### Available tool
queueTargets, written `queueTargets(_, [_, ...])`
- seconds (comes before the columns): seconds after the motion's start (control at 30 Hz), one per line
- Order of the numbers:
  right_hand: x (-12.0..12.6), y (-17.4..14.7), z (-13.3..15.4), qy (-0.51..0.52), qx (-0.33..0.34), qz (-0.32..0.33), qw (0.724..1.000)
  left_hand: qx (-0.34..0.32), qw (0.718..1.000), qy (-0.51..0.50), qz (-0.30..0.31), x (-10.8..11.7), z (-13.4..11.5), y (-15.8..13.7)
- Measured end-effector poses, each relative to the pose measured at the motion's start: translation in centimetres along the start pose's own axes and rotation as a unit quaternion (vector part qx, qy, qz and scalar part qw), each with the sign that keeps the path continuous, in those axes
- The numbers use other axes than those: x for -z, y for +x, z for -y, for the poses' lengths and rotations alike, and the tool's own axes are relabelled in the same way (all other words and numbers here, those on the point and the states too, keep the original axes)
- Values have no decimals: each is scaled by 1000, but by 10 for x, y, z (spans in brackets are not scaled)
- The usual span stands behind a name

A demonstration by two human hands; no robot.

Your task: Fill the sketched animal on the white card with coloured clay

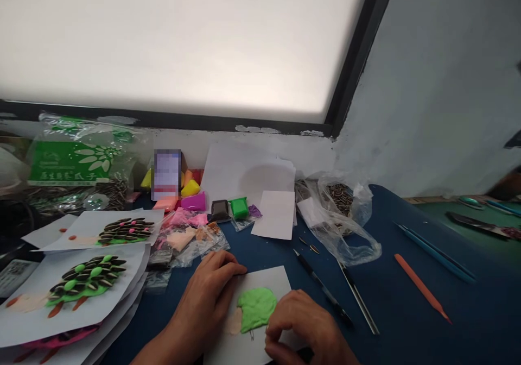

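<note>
Nearest the camera, the right hand (307, 324) sat beside the right edge of a flat piece of green clay (257, 308), its fingers curled in toward the thumb; whether its grip held anything, one could not tell. The left hand (211, 283) lay over the left side of the white paper (236, 348) beneath, fingers bent, and how far its grip was closed was hidden. The green clay rested on that paper between the two hands, with peach clay (233, 323) touching its lower left and short drawn lines (252, 334) just under it. To the right on the blue desk (407, 327) lay a black pen (321, 286), another pen (358, 298), an orange stick (421, 286) and a clear bag (358, 248) with seeds. On the left, a stack of pictures (24, 327) showed seeds set in green clay. Packets of clay, among them a purple packet (193, 201) and a black packet (220, 211), lay beyond the left hand.
</note>
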State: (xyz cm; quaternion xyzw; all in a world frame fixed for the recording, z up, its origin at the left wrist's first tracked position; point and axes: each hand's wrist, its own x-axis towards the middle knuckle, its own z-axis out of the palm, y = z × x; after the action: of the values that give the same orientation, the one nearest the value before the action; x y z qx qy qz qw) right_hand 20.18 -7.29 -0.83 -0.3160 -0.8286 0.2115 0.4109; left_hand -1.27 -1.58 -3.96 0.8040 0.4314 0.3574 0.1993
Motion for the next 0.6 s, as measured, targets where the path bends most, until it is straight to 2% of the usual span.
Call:
queueTargets(0.13, [2, 3, 6, 79, -45, -29, 995, 3, 1000, -2, 5, 1, -1, 0])
queueTargets(0.27, [4, 8, 10, 99, -32, -33, 994, 9, 1000, -1, 10, 2, -2, 1])
queueTargets(0.37, [-4, 5, 4, 71, 5, -29, 997, 11, 1000, -1, 11, 2, -2, 1])
queueTargets(0.43, [-12, -2, -4, 48, 80, -71, 993, 9, 1000, -3, 9, 2, -3, 1])
queueTargets(0.53, [-22, -13, -14, 5, 85, -32, 996, 7, 1000, -3, 6, 2, -4, 1])
queueTargets(0.6, [-27, -19, -14, -11, 61, 33, 998, 8, 1000, -2, 2, 3, -4, 1])
